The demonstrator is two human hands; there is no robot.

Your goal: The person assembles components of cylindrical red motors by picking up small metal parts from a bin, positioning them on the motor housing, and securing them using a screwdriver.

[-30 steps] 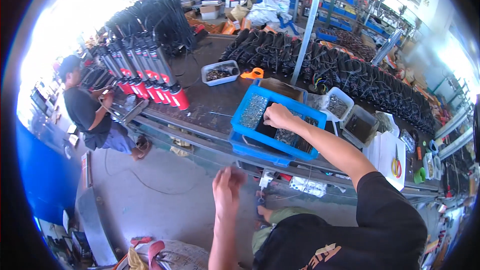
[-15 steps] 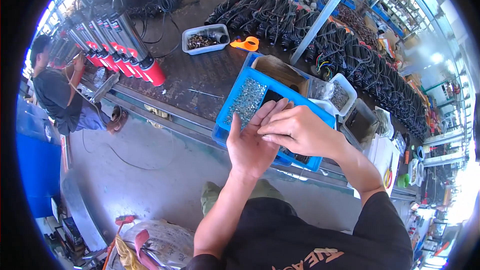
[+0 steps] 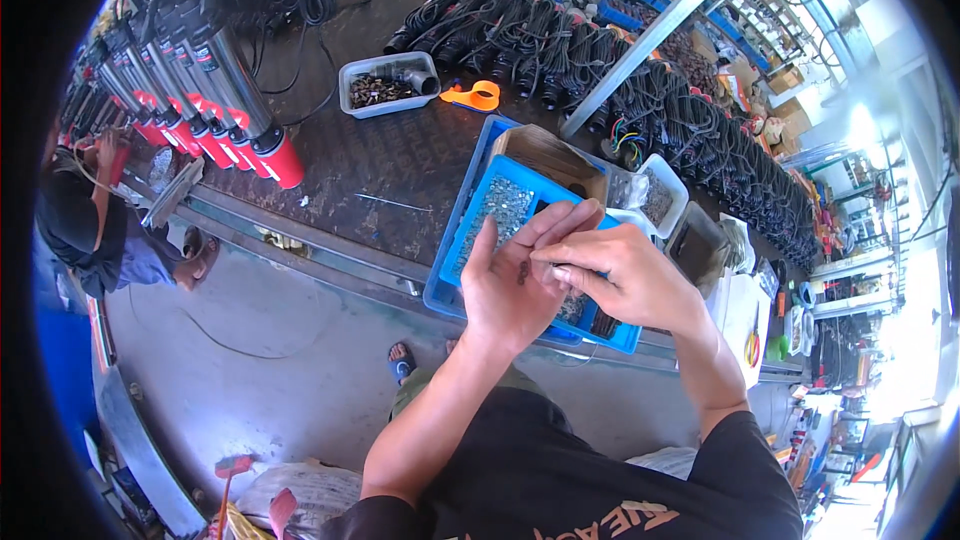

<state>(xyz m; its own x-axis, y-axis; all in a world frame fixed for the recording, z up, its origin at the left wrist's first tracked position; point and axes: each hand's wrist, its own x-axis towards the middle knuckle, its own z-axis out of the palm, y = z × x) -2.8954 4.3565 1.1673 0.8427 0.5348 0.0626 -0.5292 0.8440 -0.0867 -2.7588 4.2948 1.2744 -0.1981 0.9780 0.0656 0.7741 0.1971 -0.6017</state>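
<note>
My left hand (image 3: 503, 292) is palm up with its fingers stretched out, and a few small dark pieces (image 3: 523, 272) lie on the palm. Over its fingers, my right hand (image 3: 640, 278) is closed in a pinch. What sits between thumb and fingertips is too small to make out. Below both hands is a blue divided tray (image 3: 627, 336), partly hidden by them. One compartment is full of small silvery parts (image 3: 503, 202); darker pieces show in another beside my right wrist. The tray rests in a larger blue bin (image 3: 440, 290).
Upright steel cylinders with red bases (image 3: 281, 162) stand on the dark workbench (image 3: 330, 190) at left. Behind lie bundled black cables (image 3: 560, 45), a tub of small parts (image 3: 388, 90) and an orange tape dispenser (image 3: 474, 95). A slanted metal post (image 3: 645, 45) rises there. A co-worker (image 3: 85, 210) sits at far left.
The whole view has shifted, so the bench things appear further left. Small dark pieces now show on my left palm. My right hand still pinches above it, slightly further from the palm's centre.
</note>
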